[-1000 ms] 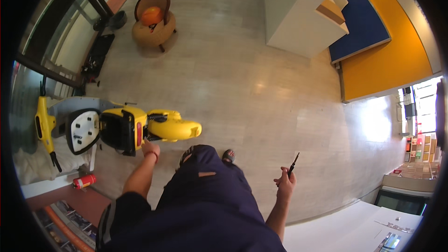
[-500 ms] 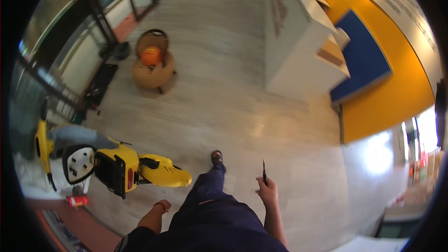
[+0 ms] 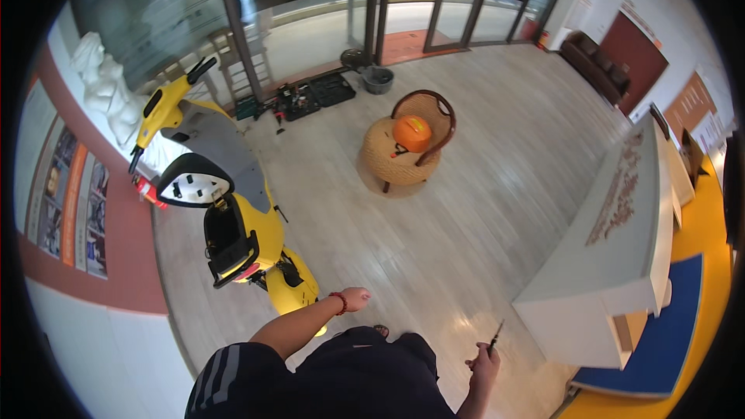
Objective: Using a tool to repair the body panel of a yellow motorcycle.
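Note:
My right hand [image 3: 483, 363] is closed around a slim tool [image 3: 495, 337] with a dark handle and a thin pointed metal tip, which points up and away from me. Its exact kind is too small to make out. Over the floor in front of my body, my left hand [image 3: 356, 299] is curled into a loose fist, a red beaded bracelet on its wrist; nothing shows in it. Nearest to that hand is the yellow scooter [image 3: 291, 287] at the left, its seat [image 3: 195, 180] tipped up and the black storage box [image 3: 226, 234] beneath it exposed.
A wicker chair [image 3: 380, 157] holding an orange helmet [image 3: 412, 133] stands ahead. Behind it are a grey bucket [image 3: 377, 80] and a black tool case [image 3: 332, 89] by the glass wall. A white counter [image 3: 597, 256] stands right; a white statue [image 3: 106, 93] and fire extinguisher [image 3: 149, 191] are left.
My view has turned left, so the scooter, chair and glass front now lie further right in the picture. My left forearm has swung forward across my body. The right hand still holds the tool.

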A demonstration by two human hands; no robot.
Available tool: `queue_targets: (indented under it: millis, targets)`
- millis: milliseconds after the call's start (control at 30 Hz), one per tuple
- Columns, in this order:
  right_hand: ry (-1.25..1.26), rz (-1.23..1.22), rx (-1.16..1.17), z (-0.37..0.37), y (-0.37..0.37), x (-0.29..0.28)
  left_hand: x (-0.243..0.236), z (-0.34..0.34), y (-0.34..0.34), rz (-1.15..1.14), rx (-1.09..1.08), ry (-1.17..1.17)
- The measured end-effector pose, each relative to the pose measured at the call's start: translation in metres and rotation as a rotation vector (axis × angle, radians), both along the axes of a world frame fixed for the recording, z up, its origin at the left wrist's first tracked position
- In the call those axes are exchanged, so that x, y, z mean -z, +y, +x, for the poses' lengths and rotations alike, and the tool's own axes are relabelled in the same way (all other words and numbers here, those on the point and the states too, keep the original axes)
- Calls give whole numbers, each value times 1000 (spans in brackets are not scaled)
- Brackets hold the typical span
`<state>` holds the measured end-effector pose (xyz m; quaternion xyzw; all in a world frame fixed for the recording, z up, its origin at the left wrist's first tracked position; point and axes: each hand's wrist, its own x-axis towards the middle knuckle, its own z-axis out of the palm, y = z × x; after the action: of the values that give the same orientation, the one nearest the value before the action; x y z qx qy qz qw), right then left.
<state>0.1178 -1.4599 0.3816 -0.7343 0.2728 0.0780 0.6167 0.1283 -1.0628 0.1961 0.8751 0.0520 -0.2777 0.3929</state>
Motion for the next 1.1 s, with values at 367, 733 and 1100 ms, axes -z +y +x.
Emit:
queue_targets:
  millis: [367,733,1100]
  targets:
    - [32,29,-637,272,122,0,122,-181,111,633,235,491]
    - [63,-15,-1047,471,288,-17,44,-28,61,-139,-908,441]
    - [135,77,-1186,498,471,-11,120,22,157,-213,-1065,758]
